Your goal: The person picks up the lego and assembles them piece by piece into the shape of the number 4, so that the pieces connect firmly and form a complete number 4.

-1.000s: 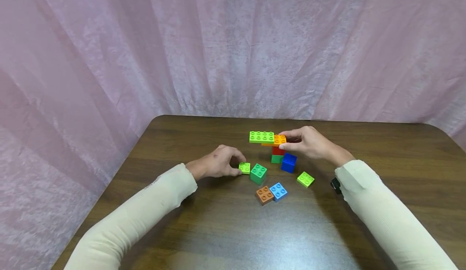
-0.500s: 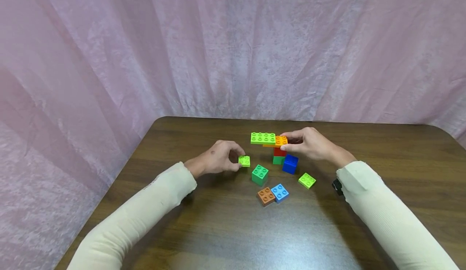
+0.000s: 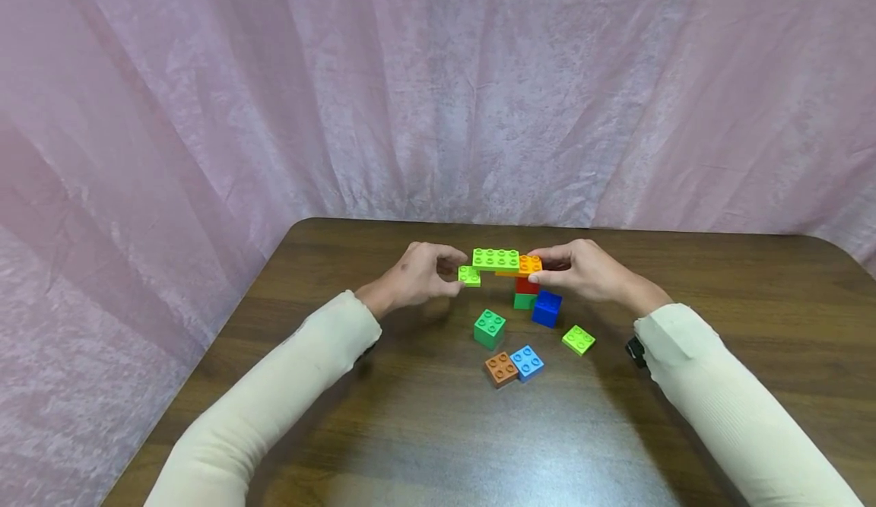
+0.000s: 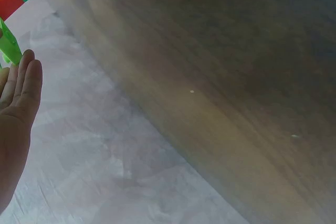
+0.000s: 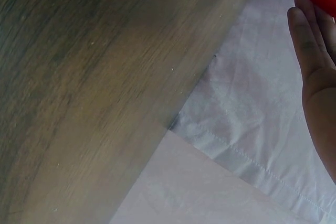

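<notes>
In the head view my left hand pinches a small lime-green four-stud brick between thumb and fingers. This brick is level with the left end of a longer lime-green brick, at or just below it; whether they touch I cannot tell. The long brick overhangs leftward from an orange brick, which my right hand grips at its right end. Below the orange one stand a red brick and a green brick. The left wrist view shows the fingers at the small lime brick.
A dark blue brick stands at the stack's right front. Nearer lie a green brick, a brown brick, a light blue brick and another lime-green brick. The wooden table ends before a pink curtain.
My left hand has lifted the small lime-green brick off the table and carried it up and right to the long brick's left end. The right hand keeps its grip at the stack.
</notes>
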The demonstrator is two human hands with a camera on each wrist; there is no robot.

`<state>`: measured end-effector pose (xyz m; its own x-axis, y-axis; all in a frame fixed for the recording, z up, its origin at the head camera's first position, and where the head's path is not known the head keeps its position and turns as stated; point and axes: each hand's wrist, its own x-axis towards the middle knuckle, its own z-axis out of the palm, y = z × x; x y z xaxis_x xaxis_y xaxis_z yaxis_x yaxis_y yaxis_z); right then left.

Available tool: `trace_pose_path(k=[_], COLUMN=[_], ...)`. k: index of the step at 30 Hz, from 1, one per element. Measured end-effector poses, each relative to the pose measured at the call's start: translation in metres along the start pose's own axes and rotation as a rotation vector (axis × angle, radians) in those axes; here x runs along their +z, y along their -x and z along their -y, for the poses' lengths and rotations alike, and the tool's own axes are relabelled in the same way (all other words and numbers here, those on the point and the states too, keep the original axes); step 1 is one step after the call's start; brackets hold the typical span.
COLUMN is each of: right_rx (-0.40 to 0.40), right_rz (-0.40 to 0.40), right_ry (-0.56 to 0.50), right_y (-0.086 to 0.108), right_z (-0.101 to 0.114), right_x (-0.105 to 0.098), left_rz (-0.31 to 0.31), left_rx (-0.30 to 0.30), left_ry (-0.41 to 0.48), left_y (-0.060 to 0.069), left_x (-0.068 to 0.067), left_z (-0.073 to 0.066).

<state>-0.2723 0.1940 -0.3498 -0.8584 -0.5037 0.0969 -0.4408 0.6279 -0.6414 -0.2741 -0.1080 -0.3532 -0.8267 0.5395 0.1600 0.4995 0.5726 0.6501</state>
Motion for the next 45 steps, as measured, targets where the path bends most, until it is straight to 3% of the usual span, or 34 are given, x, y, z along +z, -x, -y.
trace_pose_path(k=[18,30,39,45], right_rx=[-0.009,-0.019,-0.023,-0.026], right_rz=[-0.011,-0.006,0.011,0.014], right_ry=[0.016,-0.001,0.000,0.004], right_y=[0.001,0.000,0.000,-0.001], right_z=[0.000,0.000,0.003,0.003], right_x=[0.000,0.000,-0.001,-0.001], left_rz=[-0.013,0.001,-0.005,-0.023], left_rx=[0.035,0.015,-0.062,-0.136], left_ry=[0.003,0.007,0.136,0.304], left_y=[-0.017,-0.020,-0.019,-0.019], left_x=[0.003,0.003,0.004,0.008], left_z=[-0.014,-0.016,-0.016,-0.016])
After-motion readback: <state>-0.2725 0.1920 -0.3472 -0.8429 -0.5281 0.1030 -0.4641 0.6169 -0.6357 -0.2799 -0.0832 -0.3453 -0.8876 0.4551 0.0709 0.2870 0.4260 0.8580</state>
